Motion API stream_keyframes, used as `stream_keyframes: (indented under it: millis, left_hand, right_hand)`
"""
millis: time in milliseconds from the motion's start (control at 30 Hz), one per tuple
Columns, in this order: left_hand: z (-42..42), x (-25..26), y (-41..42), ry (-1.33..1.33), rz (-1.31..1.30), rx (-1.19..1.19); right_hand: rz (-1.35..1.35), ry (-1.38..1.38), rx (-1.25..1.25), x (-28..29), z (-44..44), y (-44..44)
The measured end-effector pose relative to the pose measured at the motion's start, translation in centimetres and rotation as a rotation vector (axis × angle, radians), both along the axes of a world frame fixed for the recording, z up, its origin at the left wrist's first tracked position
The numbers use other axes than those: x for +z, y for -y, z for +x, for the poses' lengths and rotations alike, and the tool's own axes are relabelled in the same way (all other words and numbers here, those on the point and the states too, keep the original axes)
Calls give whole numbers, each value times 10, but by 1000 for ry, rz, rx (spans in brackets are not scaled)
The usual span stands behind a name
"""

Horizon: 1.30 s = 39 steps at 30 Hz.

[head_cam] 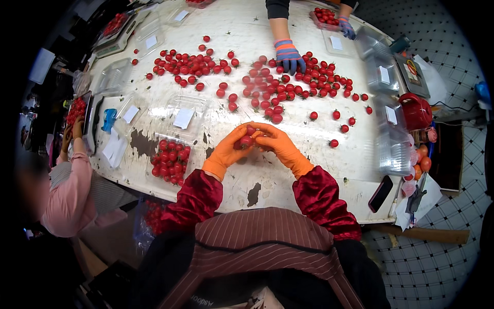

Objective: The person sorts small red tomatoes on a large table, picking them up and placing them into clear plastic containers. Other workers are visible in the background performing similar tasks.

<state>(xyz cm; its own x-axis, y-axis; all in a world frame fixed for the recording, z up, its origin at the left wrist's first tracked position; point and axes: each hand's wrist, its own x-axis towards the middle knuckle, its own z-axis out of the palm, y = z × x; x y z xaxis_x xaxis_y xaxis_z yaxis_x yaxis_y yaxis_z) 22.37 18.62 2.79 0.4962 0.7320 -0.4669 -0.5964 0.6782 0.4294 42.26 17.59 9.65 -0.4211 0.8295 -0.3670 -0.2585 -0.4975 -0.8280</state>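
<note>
My left hand (228, 151), in an orange glove, holds red cherry tomatoes (246, 141) in front of me, above the near part of the white table (227, 189). Facing it is my right hand (283, 146), gloved alike, its fingers curled around something reddish that they mostly hide. The fingertips of both hands meet at the tomatoes. Left of my hands stands a clear plastic punnet full of cherry tomatoes (170, 161). Beyond my hands lie two loose spreads of cherry tomatoes, one at the centre right (283, 89) and one at the back left (189, 65).
Across the table a co-worker's gloved hand (288, 56) touches tomatoes. Another person's pink sleeve (73, 189) is at the left, near a scale. Stacked clear punnets (393, 150), a phone (380, 194) and a red jug (416, 112) stand or lie at the right. An open punnet (185, 116) holds paper.
</note>
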Motion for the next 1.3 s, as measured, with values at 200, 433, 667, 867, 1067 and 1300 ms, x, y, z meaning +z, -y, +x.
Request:
stream_keyframes:
  millis: [200, 433, 667, 867, 1067, 1300]
  left_hand:
    - [1, 4, 24, 702, -219, 105]
    - [1, 41, 42, 672, -70, 254]
    - [-4, 56, 51, 628, -2, 316]
    - [-3, 68, 55, 666, 14, 334]
    - [-1, 72, 58, 697, 4, 308]
    - [4, 69, 66, 613, -53, 287]
  right_hand:
    - [-104, -315, -170, -5, 10, 14]
    - [-175, -411, -263, 11, 5, 29]
    - [-133, -405, -183, 8, 7, 33]
    - [-184, -474, -196, 2, 8, 34]
    - [-2, -213, -380, 9, -3, 33]
    - [457, 395, -249, 28, -42, 35]
